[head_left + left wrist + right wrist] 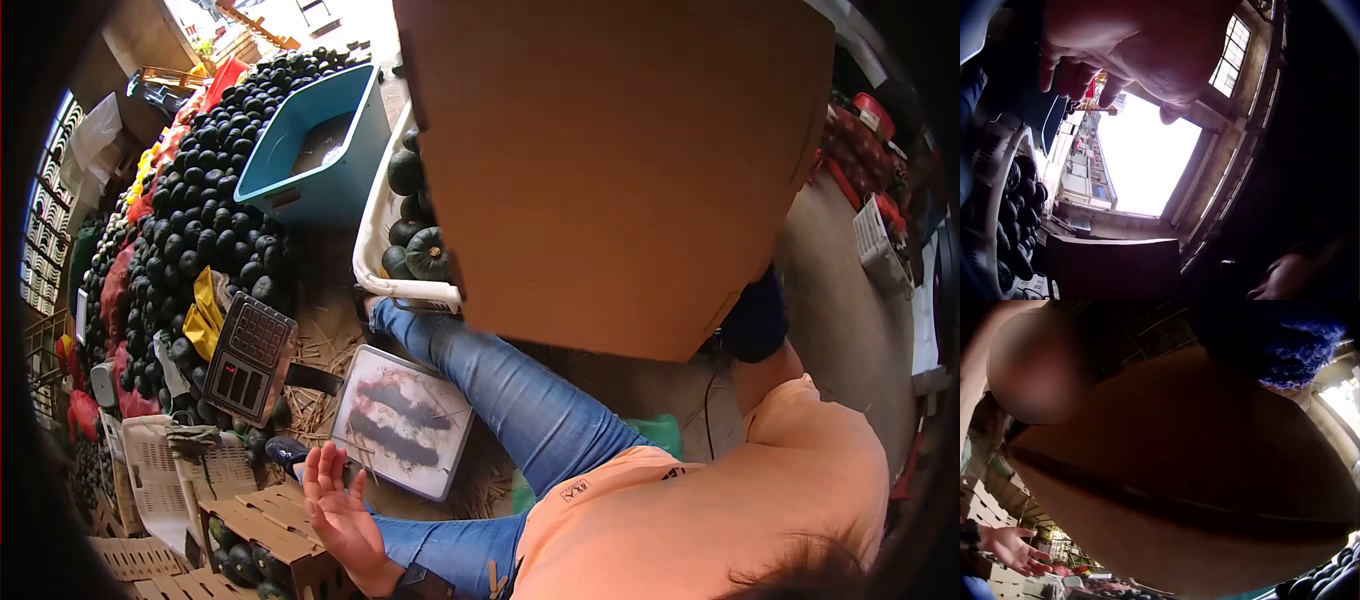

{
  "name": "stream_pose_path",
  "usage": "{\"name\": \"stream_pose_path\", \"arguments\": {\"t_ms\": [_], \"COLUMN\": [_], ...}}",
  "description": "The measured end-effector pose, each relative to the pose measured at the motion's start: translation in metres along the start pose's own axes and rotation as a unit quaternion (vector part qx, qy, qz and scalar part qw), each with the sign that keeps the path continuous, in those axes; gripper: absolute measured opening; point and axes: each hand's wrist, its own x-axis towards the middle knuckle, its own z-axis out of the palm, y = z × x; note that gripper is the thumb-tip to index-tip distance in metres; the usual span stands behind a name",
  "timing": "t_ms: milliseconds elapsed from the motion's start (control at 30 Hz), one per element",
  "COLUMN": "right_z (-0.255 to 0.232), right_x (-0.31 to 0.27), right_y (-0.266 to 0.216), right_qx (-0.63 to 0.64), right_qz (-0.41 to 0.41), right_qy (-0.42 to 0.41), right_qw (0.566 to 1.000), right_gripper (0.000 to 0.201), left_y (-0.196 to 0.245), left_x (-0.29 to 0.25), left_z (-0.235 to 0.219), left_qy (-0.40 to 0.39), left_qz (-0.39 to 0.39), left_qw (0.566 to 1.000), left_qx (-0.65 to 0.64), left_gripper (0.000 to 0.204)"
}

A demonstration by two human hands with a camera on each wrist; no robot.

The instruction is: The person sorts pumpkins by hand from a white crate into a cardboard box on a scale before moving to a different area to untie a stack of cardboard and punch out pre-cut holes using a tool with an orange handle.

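A cluttered store room with a straw-strewn floor [310,335] held a great heap of dark green squashes [205,185]. Across the front, a big cardboard box [620,180] blocked much of the head view; whatever it contained could not be seen. Beside it, a blue tub [369,125] had something indistinct at its bottom, and a white crate [368,235] held squashes, partly covered by the box. The box lay over the right hand [1297,395], mostly hidden by blue fabric, so its grip could not be told. The left hand [345,515], fingers extended, held nothing, well apart from the box.
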Motion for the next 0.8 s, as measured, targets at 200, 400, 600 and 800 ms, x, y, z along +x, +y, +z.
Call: {"name": "stream_pose_path", "arguments": {"t_ms": [200,400,600,800], "right_z": [0.103,0.213,0.261,0.205], "right_x": [0.056,0.143,0.141,0.145], "right_y": [-0.129,-0.039,-0.016,-0.015], "right_qx": [0.525,0.043,-0.046,0.623], "right_qz": [-0.01,0.087,0.145,0.318], "right_qy": [-0.255,-0.359,-0.455,-0.381], "right_qw": [0.812,0.928,0.878,0.605], "right_gripper": [0.033,0.05,0.064,0.064], "left_y": [0.018,0.038,-0.154,-0.282], "left_x": [-0.028,-0.023,0.058,0.042], "left_z": [0.026,-0.025,-0.052,-0.077], "left_qy": [0.006,-0.064,-0.051,-0.078], "left_qz": [-0.032,-0.25,-0.064,-0.123], "left_qw": [0.998,0.942,0.852,0.756], "left_qx": [-0.045,0.212,0.517,0.638], "left_gripper": [0.048,0.026,0.025,0.038]}}
